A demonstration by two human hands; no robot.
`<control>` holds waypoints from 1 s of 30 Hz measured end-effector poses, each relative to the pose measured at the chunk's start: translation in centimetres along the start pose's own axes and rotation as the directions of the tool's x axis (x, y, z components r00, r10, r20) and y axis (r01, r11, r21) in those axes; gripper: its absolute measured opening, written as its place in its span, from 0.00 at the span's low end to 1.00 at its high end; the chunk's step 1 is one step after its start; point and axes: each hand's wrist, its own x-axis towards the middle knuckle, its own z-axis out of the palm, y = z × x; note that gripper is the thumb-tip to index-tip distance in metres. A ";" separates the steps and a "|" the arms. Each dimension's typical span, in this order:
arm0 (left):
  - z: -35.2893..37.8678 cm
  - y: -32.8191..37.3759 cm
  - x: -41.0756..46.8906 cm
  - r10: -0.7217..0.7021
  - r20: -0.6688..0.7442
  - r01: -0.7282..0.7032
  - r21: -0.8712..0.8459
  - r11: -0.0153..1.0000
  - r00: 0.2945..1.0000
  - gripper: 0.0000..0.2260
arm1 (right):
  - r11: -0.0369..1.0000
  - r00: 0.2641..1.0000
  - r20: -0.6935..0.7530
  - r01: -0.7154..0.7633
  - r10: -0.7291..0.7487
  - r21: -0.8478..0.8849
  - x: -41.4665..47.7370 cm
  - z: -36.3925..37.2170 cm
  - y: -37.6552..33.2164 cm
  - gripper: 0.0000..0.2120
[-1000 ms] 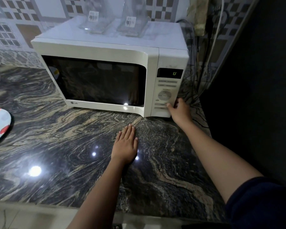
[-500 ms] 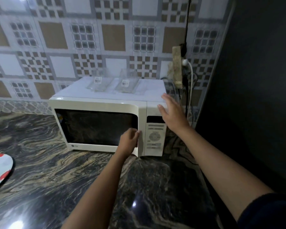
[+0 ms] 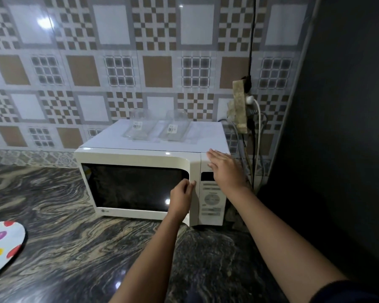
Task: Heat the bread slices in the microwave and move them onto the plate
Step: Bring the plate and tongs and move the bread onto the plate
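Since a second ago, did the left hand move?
Yes. The left hand went from lying flat on the counter up to the microwave door's right edge, which it now grips.

You had the microwave [image 3: 140, 159] on the desk [image 3: 74, 248] before the wall [image 3: 118, 62], two containers [image 3: 137, 129] on top, the plate [image 3: 2, 250] well left.

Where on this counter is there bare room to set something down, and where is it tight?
Bare counter stretches from the plate to the microwave front; there is more to the left of the microwave, up to the wall. Tight: the gap right of the microwave is filled with cables, and its top carries two clear containers.
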 end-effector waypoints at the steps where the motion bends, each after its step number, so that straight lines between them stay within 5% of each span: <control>1: 0.0 0.0 0.0 -0.017 -0.001 0.017 -0.002 1.000 1.000 0.15 | 1.000 1.000 -0.004 -0.008 0.008 -0.003 0.0 0.1 0.0 0.19; 15: -3.8 -0.9 -6.4 0.089 0.060 -0.088 -0.012 0.996 0.994 0.15 | 0.992 0.992 0.008 -0.124 0.124 -0.006 -0.5 -0.1 -1.1 0.22; 19: -4.8 -1.0 -8.6 0.059 0.033 -0.057 -0.067 0.996 0.998 0.13 | 0.917 0.969 0.051 -0.245 0.242 0.314 -2.1 -0.7 -3.7 0.18; 22: -5.6 -1.2 -9.8 0.052 0.016 -0.050 -0.114 0.992 0.998 0.13 | 0.784 0.959 0.218 -0.274 0.180 0.557 -4.5 -1.7 -6.9 0.19; 25: -6.3 -1.3 -11.1 0.066 -0.012 -0.067 -0.117 0.991 0.998 0.12 | 0.811 0.956 0.287 -0.209 0.053 0.546 -6.7 -1.8 -9.5 0.17; 30: -9.4 -2.0 -13.9 0.076 0.005 -0.075 -0.118 0.990 0.997 0.11 | 0.838 0.969 0.241 -0.182 0.062 0.515 -9.2 -1.9 -12.9 0.16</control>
